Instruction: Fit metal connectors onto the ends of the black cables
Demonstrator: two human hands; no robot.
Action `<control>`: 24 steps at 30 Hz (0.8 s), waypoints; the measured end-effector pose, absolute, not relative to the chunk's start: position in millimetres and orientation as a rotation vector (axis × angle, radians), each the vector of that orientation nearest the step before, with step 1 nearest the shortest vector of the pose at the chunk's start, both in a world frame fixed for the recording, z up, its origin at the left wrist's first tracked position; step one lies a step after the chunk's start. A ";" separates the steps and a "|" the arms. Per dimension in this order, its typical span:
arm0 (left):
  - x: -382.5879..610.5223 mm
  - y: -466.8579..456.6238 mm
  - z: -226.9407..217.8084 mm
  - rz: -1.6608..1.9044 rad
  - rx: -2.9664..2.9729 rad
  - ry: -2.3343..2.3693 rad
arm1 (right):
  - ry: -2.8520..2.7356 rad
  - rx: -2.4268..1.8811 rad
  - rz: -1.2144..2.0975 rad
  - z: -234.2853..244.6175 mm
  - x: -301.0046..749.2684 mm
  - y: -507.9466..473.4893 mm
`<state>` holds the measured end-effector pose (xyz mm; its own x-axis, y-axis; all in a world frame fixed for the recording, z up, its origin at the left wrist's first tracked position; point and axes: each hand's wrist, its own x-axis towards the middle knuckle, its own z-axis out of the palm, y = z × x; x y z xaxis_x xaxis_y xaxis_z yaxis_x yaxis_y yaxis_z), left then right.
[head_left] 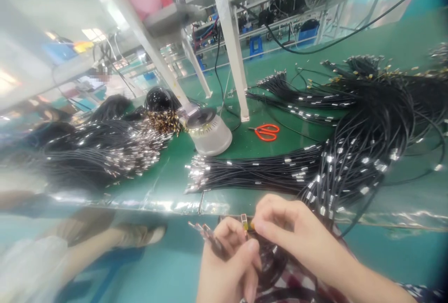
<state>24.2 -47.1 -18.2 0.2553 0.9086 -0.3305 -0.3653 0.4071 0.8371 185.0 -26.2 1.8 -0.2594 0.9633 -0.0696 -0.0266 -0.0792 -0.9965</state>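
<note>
My left hand (233, 258) is closed around several thin black cables; their bare metal ends (201, 229) stick out past its fingers on the left. Between its thumb and forefinger stands a small metal connector (244, 220) with a yellow patch on its lower part. Just right of that connector, my right hand (285, 221) is pinched, with a small yellow-orange piece (252, 224) showing at the fingertips. Whether that piece touches the connector is unclear. Coils of black cable (275, 261) hang below both hands, over my lap.
Ahead lies a green-topped bench (168, 172) bearing a bundle of black cables (259, 172) with silver ends, orange-handled scissors (266, 131) and a round white container (212, 137). More cables pile up right and left. White shelf posts (233, 51) rise behind. Another person's arm (91, 247) is at left.
</note>
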 end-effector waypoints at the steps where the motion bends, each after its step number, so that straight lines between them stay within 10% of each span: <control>1: 23.8 -46.5 -18.4 0.970 0.688 0.935 | -1.332 -1.109 1.472 1.5 184.2 -25.9; 24: 31.9 -47.7 -15.6 1.014 0.651 0.893 | -1.281 -1.029 1.503 -0.5 173.0 -24.7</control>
